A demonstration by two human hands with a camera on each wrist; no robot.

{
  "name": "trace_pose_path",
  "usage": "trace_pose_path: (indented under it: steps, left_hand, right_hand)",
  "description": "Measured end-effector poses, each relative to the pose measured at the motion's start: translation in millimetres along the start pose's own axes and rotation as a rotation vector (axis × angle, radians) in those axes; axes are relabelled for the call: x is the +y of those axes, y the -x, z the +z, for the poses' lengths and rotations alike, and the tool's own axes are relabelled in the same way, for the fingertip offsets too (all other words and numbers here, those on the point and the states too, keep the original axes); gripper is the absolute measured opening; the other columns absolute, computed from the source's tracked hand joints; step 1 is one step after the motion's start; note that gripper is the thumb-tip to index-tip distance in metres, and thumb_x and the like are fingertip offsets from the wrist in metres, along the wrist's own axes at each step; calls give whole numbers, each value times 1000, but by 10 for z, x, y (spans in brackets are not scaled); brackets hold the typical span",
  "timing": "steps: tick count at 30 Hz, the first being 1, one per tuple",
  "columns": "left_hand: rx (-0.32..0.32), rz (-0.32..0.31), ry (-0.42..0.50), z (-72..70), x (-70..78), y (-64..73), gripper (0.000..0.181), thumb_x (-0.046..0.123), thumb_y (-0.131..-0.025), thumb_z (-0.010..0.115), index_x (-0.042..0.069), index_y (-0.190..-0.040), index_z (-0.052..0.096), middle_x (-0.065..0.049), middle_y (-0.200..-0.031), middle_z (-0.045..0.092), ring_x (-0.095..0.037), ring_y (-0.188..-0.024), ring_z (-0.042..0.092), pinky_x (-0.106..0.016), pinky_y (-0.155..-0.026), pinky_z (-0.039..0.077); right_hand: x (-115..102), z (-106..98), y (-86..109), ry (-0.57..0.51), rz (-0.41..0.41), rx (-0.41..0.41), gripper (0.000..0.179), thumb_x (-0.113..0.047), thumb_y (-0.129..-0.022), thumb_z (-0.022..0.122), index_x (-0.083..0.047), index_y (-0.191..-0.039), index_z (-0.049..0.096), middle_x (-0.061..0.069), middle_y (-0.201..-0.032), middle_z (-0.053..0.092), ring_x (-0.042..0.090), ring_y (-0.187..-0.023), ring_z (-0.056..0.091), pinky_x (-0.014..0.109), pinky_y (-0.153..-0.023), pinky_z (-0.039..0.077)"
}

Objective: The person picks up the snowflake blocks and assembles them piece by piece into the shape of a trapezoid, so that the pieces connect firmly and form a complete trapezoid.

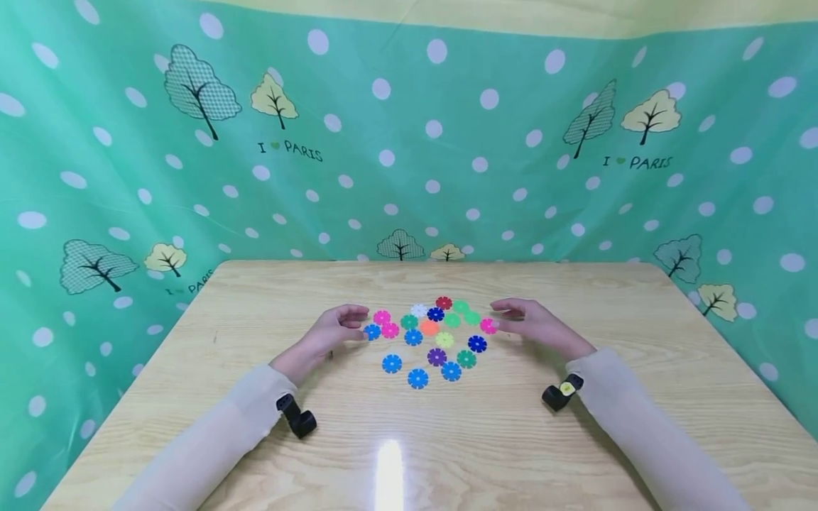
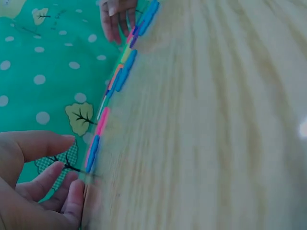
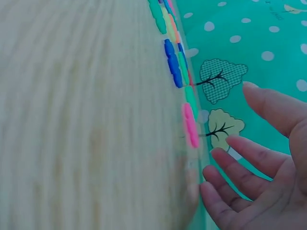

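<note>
Notched plastic discs in many colours lie in a loose cluster on the wooden table. My left hand (image 1: 335, 328) rests at the cluster's left side, near a blue disc (image 1: 371, 332) and two pink discs (image 1: 390, 330). On the opposite side is my right hand (image 1: 525, 321), beside a pink disc (image 1: 488, 326). Each hand has its fingers loosely bent, with nothing held in them; in the right wrist view the right fingers (image 3: 249, 158) are spread. Between the hands lie a purple disc (image 1: 437, 357), an orange disc (image 1: 429, 327) and several others.
The light wooden table (image 1: 319, 454) extends on all sides of the discs, with a bright light reflection near its front. A green dotted cloth (image 1: 409, 142) hangs behind and beside it. A small black wrist camera (image 1: 299, 419) sits at each sleeve.
</note>
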State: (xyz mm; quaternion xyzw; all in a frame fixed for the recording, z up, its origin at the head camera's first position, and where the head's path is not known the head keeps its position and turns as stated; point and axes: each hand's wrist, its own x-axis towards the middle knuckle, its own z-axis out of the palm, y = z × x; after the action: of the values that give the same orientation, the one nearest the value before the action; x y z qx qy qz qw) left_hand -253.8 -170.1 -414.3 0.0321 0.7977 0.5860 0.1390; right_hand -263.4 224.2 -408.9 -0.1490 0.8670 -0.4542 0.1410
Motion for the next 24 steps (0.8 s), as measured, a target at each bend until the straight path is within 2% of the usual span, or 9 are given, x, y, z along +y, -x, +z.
trace_pose_path:
  steps: [6,15,19,24]
  left_hand:
    - [-13,13,-59,-13,-51,-32,54,-5,-77,69,-1,-128,53,-18,-129,55,-30,-113,51,-33,-95,45]
    - [-5,45,-141,-18,-74,-67,47,-2,-78,71,0,-124,58,-15,-125,59,-26,-106,55,-24,-85,49]
    - [-9,55,-179,-16,-85,-80,46,-1,-78,72,0,-122,59,-15,-124,60,-24,-103,56,-21,-82,49]
    - [18,44,-203,-42,-85,-78,43,-1,-79,71,2,-121,62,-13,-121,62,-21,-98,56,-19,-76,51]
  right_hand:
    - [65,14,-77,-5,61,41,56,-23,-86,68,-2,-134,49,17,-132,51,33,-119,47,45,-100,41]
    - [144,-2,-115,-13,104,78,51,-23,-83,72,-5,-128,56,14,-122,57,27,-109,51,29,-84,47]
    - [147,24,-115,16,100,81,49,-21,-82,73,-6,-126,58,13,-120,58,25,-105,52,30,-85,46]
    - [157,73,-154,41,55,97,45,-19,-80,75,-6,-121,62,11,-114,61,23,-98,53,31,-84,45]
